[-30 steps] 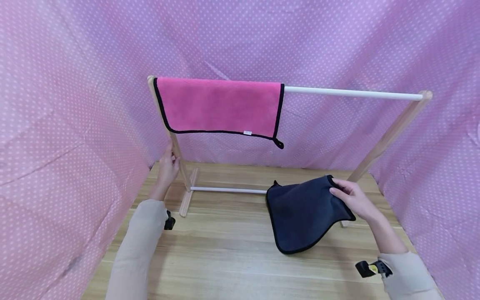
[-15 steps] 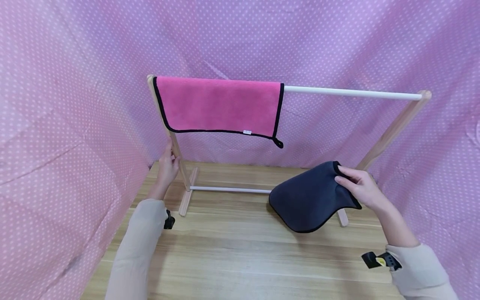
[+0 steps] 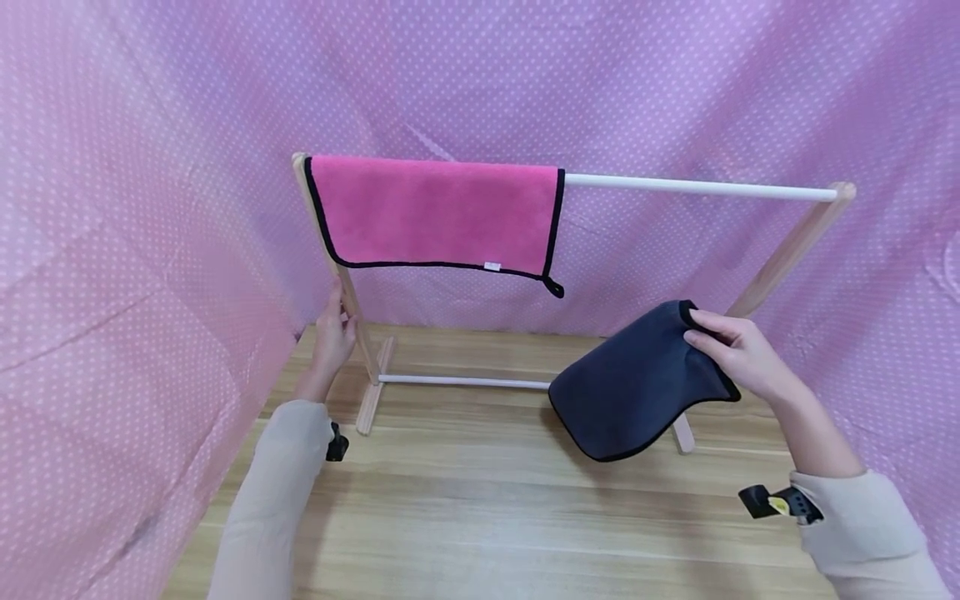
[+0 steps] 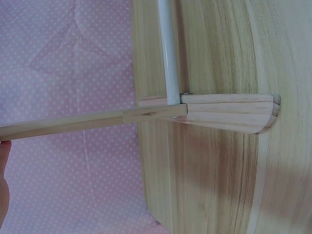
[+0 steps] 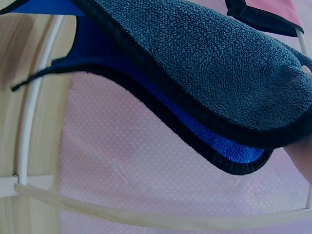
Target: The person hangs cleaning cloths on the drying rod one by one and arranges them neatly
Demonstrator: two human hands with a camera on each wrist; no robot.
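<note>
In the head view a dark grey towel with black edging hangs from my right hand, pinched at its upper right corner between thumb and fingers. The right wrist view shows the towel's grey terry face and a blue underside. My left hand holds the left wooden post of a drying rack; the left wrist view shows only a fingertip against that post. Over the left half of the rack's white top rod hangs a pink towel with black edging and a loop.
The rack's right post stands behind my right hand. A white lower rod joins the wooden feet on the wood-grain table. Pink dotted cloth surrounds the back and sides.
My right hand has risen and moved rightward with the grey towel, whose lower edge has lifted too. The left hand has stayed on the post, and the pink towel hangs as before.
</note>
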